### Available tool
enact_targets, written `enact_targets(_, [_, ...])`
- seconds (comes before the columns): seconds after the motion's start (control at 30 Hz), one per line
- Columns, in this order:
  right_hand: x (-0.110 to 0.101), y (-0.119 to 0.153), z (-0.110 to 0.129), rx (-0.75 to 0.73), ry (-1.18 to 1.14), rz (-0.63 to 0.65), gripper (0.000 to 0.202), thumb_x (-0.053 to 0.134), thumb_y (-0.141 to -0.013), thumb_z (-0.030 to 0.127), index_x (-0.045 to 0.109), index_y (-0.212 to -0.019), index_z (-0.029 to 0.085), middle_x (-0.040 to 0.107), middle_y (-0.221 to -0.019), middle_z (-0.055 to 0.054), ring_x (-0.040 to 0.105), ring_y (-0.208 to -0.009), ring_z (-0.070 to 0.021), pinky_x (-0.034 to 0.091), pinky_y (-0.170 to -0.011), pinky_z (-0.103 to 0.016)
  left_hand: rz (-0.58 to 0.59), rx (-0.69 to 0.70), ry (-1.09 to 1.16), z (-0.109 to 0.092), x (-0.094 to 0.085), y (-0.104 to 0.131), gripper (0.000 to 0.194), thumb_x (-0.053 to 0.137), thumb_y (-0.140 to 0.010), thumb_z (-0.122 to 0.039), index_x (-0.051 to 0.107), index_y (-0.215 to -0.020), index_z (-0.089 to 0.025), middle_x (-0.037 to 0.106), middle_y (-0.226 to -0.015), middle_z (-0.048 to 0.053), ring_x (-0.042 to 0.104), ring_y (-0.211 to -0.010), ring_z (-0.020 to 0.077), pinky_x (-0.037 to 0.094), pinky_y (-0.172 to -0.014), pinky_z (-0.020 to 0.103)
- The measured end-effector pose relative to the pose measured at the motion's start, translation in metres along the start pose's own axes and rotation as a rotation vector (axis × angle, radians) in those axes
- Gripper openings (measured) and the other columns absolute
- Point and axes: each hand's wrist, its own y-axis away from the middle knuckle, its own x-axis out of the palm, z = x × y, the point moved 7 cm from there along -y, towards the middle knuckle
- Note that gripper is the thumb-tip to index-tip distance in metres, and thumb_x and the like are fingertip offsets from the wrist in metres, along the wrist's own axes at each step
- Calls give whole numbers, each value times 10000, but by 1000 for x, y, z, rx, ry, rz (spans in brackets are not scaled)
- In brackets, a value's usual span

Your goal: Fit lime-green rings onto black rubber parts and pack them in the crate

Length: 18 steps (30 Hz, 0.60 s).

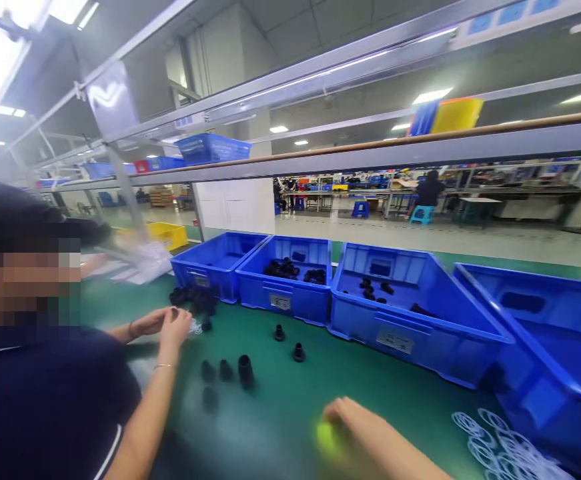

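My right hand (357, 420) reaches in from the lower right over the green tabletop (280, 427), fingers curled. At its fingertips is a bright yellow-green thing (329, 440), too smeared by motion to name, which it appears to hold. My left hand is out of view. Two small black flanged fittings (299, 353) stand upright ahead of my hand. Farther left, a taller black tubular fitting (245, 371) stands beside smaller black pieces (225, 371). A heap of white rings (510, 447) lies at the lower right.
Several blue bins line the table's back; one bin (283, 293) and its neighbour (395, 327) hold black parts. At left, a co-worker (45, 400) handles a small dark piece with both hands (167, 323), near a black pile (195, 300). A shelf rail (320, 160) runs overhead.
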Motion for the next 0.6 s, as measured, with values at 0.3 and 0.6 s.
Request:
enact_targets(0.3, [41, -191, 62, -182, 278, 169, 369, 759, -870, 343, 565, -1129, 168, 623, -1123, -88, 607, -1009, -229, 495, -839, -321, 11, 301, 155, -4, -49, -49, 427, 507, -920, -519, 562, -638, -203, 530, -512, -41, 476, -447, 66, 341, -366, 130])
enact_targets(0.6, [104, -208, 26, -197, 331, 339, 502, 829, -761, 483, 604, -1069, 155, 664, -1022, -87, 660, -899, -255, 491, -683, -296, -16, 116, -277, -5, -80, -55, 555, 148, -977, -280, 403, -496, -170, 349, -466, -56, 524, -442, 63, 64, -317, 59])
